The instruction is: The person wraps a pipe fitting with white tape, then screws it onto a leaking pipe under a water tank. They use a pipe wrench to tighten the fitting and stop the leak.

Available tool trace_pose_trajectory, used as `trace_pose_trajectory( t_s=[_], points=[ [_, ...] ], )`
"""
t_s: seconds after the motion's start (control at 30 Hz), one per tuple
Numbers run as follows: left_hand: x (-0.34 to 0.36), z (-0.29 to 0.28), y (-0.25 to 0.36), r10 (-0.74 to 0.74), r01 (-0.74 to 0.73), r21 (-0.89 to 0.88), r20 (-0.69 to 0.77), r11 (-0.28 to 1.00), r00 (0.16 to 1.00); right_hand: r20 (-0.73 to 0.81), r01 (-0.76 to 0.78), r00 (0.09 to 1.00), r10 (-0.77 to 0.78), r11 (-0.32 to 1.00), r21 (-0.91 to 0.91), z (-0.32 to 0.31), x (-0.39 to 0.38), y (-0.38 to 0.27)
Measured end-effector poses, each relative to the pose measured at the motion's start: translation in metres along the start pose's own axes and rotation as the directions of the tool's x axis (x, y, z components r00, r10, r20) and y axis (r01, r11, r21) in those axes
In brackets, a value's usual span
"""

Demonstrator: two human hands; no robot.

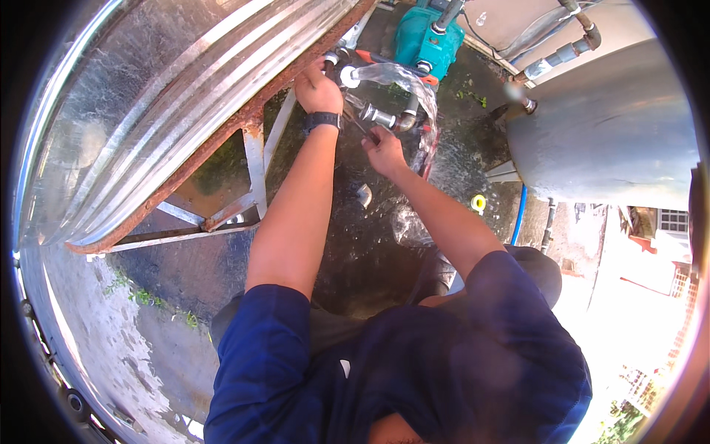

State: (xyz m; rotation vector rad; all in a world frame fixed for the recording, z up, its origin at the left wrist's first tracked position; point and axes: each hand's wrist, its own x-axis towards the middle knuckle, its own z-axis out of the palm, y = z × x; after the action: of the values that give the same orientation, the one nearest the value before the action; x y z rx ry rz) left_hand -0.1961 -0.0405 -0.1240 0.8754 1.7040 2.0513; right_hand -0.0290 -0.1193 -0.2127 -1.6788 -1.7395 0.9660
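My left hand (319, 90), a dark watch band at its wrist, reaches under the rusty rim of the ribbed metal tank (185, 96). Its fingers curl in beside a dark pipe fitting (330, 65); the tank rim and the hand itself hide what they grip. Lower and to the right, my right hand (385, 153) is closed on the handle of a slim metal hand tool (358, 124), whose far end I cannot make out. Just beyond it lies a silver pipe coupling (379, 116) joined to a grey elbow (406, 121). From a white pipe end (349, 76), what looks like water arcs rightward and down.
A teal pump (426, 43) stands at the far side on wet, dark ground. A second steel tank (606, 126) fills the right. White metal legs (255, 159) support the left tank. A pale curved piece (364, 195), a yellow ring (479, 203) and a blue hose (520, 214) lie nearby.
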Motion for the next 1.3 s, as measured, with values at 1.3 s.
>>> trace_pose_trajectory(
  t_s=[1.3],
  points=[
    [-0.033, -0.01, -0.025, -0.694, 0.809, -0.443, 0.437, 0.387, 0.572, 0.58, 0.718, 0.679, -0.45, 0.573, -0.395, -0.07, 0.215, -0.123]
  ],
)
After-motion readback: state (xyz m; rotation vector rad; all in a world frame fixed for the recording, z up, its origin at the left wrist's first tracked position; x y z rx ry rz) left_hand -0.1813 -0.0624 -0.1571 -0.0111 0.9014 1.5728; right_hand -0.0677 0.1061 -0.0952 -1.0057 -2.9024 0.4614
